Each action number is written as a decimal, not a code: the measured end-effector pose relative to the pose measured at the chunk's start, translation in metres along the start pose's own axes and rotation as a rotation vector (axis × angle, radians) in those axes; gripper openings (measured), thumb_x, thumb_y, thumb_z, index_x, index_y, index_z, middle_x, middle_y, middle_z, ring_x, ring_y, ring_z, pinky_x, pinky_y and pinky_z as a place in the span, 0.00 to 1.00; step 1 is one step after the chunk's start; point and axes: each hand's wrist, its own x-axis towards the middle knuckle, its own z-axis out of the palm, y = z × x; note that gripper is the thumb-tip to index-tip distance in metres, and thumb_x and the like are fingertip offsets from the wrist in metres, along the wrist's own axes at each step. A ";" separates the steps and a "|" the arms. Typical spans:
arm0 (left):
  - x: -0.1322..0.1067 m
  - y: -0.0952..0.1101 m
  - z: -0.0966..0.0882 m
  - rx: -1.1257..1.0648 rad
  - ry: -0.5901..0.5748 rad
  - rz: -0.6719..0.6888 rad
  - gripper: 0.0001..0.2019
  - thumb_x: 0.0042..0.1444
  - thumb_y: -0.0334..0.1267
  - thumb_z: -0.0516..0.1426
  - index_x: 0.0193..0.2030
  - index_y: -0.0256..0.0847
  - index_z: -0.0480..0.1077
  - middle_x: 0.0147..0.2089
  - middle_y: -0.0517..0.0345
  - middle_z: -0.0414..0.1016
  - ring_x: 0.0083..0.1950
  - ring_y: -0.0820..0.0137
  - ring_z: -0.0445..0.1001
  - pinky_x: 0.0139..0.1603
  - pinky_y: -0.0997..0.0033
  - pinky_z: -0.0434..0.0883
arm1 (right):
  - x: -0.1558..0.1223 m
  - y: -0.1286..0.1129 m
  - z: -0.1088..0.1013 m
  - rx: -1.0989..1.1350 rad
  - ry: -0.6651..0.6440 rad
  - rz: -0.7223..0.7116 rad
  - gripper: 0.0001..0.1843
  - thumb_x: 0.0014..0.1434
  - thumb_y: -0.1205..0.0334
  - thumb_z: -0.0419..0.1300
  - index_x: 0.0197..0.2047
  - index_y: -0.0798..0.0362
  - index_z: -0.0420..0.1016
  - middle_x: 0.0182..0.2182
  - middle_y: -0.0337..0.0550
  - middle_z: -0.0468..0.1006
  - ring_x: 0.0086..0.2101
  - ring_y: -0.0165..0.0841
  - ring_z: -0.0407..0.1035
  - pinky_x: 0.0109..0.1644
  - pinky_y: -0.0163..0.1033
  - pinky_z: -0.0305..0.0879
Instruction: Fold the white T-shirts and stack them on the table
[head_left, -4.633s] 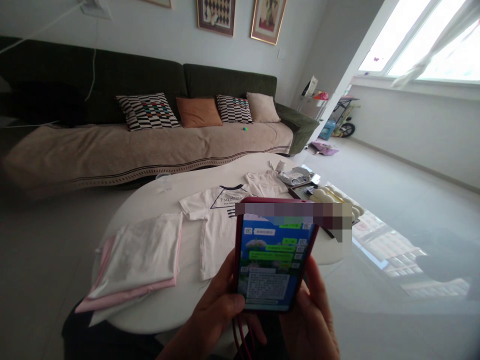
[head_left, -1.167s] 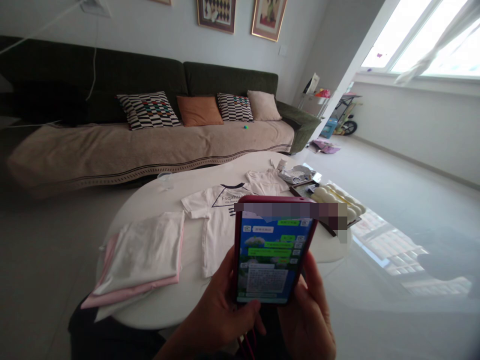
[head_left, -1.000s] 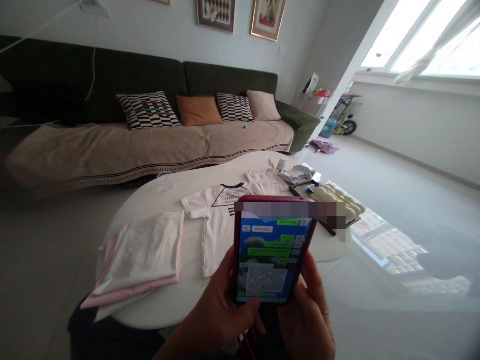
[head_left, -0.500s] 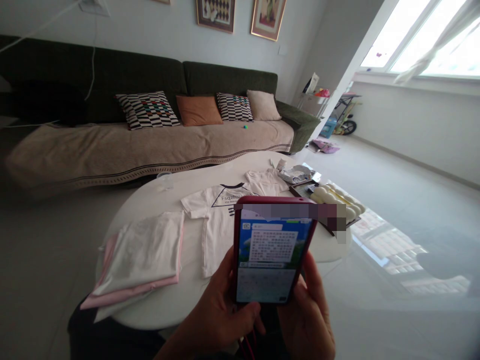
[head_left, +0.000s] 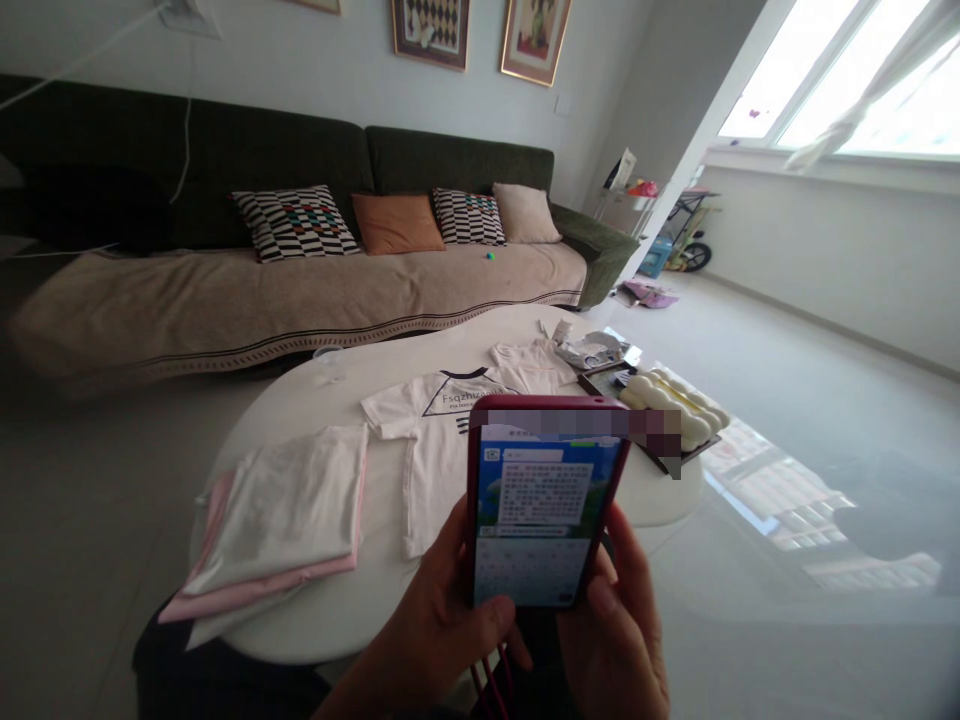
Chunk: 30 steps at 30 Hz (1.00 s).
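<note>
Left grip (head_left: pixel 442 625): wrapped round the lower left side of the phone (head_left: pixel 544 510), with the thumb at the bottom corner of the screen (head_left: pixel 532 575); could tap something unmeant through a small drift of that thumb.
Right grip (head_left: pixel 622 630): curled round the lower right side; on loosening, could leave the weight to the left grip alone.
Phone: held leaning between both grips, above the near part of the bench (head_left: pixel 360 605); supported low only, so could tip over the thumbs on any slackening.
Screen: lit, with a text panel above and apparently a keyboard below, too blurred to read.
Red cord (head_left: pixel 491 680): hanging under the phone, between the grips; could catch on a finger and tug downward.
Printed shirt (head_left: pixel 439 490): spread on the bench, partly hidden behind the phone; could crease under a fall.
Folded clothes (head_left: pixel 277 515): stacked white over pink at the near left edge, just beside dark cloth (head_left: pixel 161 655), probably a trouser leg; could slide off after a knee bump.
Dark tray (head_left: pixel 667 464): set at the right edge, under a pale puffy thing (head_left: pixel 679 405); could go over after a wide elbow swing.
Clear cup (head_left: pixel 328 355): near the far left edge; could topple after a jolt.
</note>
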 end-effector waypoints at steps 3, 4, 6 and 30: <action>0.002 0.002 -0.002 -0.058 -0.059 -0.005 0.29 0.59 0.33 0.55 0.64 0.60 0.52 0.57 0.53 0.69 0.36 0.71 0.77 0.33 0.73 0.77 | -0.001 -0.002 0.004 -0.088 0.028 -0.023 0.25 0.61 0.65 0.55 0.60 0.39 0.62 0.54 0.42 0.73 0.51 0.40 0.70 0.47 0.43 0.72; 0.002 0.002 -0.003 -0.073 -0.077 -0.003 0.29 0.59 0.33 0.54 0.64 0.61 0.52 0.57 0.54 0.68 0.36 0.71 0.77 0.33 0.73 0.77 | -0.001 -0.003 0.005 -0.118 0.023 -0.033 0.26 0.61 0.65 0.56 0.60 0.39 0.61 0.54 0.42 0.73 0.50 0.39 0.71 0.46 0.42 0.72; 0.003 0.003 -0.004 -0.097 -0.095 -0.001 0.29 0.59 0.34 0.54 0.65 0.62 0.51 0.58 0.55 0.68 0.35 0.72 0.77 0.34 0.73 0.77 | -0.001 -0.005 0.010 -0.173 0.014 -0.044 0.27 0.60 0.64 0.58 0.61 0.38 0.60 0.52 0.43 0.74 0.47 0.37 0.72 0.44 0.40 0.72; 0.006 0.008 0.004 -0.104 0.008 -0.056 0.31 0.56 0.44 0.58 0.66 0.57 0.52 0.59 0.51 0.67 0.51 0.56 0.73 0.31 0.71 0.77 | 0.007 -0.007 0.012 -0.205 0.081 -0.097 0.20 0.61 0.64 0.55 0.56 0.41 0.63 0.44 0.44 0.79 0.38 0.37 0.76 0.32 0.39 0.73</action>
